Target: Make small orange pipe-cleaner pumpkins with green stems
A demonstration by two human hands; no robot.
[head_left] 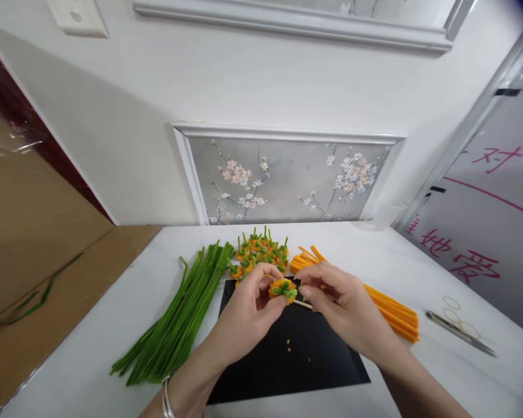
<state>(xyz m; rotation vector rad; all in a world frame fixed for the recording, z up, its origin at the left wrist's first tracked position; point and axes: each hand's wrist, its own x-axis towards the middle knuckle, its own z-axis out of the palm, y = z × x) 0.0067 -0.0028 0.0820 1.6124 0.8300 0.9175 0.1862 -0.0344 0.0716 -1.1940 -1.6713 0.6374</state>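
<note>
Between the thumb and fingers of my left hand (pixel 255 310) is a small pumpkin made of orange and green pipe cleaners (pixel 282 290), its green top turned toward me. Close by on its right is my right hand (pixel 335 299), fingers curled in and thumb near the index finger; whether anything sits between them I cannot make out. A thin pale stick (pixel 303 303) shows between the hands, its right end hidden by my right fingers. Both hands are above a black mat (pixel 283 368) with a few tiny orange bits on it.
Several finished pipe-cleaner pumpkins (pixel 261 249) stand behind the mat. Green pipe cleaners (pixel 181 319) lie at left, orange pipe cleaners (pixel 392 313) at right. Farther right are scissors (pixel 459 332) and rubber bands (pixel 452 313). A clear cup (pixel 386 215) stands by the wall.
</note>
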